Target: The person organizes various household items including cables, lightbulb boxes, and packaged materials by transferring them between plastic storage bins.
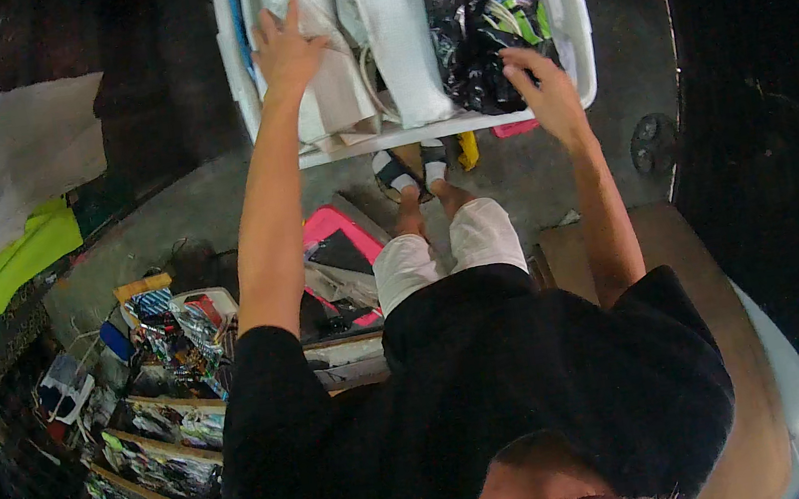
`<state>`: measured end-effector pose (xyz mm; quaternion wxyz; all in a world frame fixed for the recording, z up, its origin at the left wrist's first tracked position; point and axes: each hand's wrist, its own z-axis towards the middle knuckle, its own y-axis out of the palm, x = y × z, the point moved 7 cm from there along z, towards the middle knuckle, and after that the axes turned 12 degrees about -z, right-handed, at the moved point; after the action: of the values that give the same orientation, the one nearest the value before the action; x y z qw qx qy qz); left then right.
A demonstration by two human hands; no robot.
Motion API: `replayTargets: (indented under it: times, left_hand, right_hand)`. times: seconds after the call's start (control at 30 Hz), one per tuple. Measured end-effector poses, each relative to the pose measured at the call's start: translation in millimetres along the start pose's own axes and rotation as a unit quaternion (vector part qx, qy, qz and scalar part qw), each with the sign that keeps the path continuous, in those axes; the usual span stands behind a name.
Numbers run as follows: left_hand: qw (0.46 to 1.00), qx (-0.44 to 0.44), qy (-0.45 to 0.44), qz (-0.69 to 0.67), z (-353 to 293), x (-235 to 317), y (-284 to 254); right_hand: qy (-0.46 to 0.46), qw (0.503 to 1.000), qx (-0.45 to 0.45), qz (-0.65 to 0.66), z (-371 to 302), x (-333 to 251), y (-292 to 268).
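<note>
A white plastic tub (576, 14) stands in front of me, packed with soft goods. My left hand (290, 54) rests with spread fingers on a folded whitish packing sheet (339, 96) at the tub's left side. Another white foam-like sheet (401, 47) stands beside it, and a pale looped cord (371, 82) shows between the two. My right hand (547, 94) is over the tub's right front, thumb and forefinger apart, at the edge of a crumpled black plastic bag (469, 48). Bright green and white pieces (523, 19) show among the black plastic.
A pink-edged bin (341, 225) and shelves of packaged goods (165, 422) are at my left. Farther left hangs a bright green cloth (12, 255) under a whitish sheet (30, 162). A brown board (700, 311) lies to my right. A yellow item (468, 151) is by my feet.
</note>
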<state>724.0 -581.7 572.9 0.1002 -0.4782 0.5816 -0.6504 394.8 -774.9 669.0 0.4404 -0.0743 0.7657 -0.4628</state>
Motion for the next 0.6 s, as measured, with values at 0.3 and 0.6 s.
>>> replayTargets:
  times: [0.3,0.6]
  left_hand:
    - [0.942,0.266,-0.056,-0.195,-244,4,-34]
    - [0.905,-0.046,-0.347,-0.24,-511,-124,178]
  right_hand:
    - [-0.02,0.986,0.038,-0.159,-43,100,-37]
    - [-0.143,0.943,0.014,-0.299,-68,108,28]
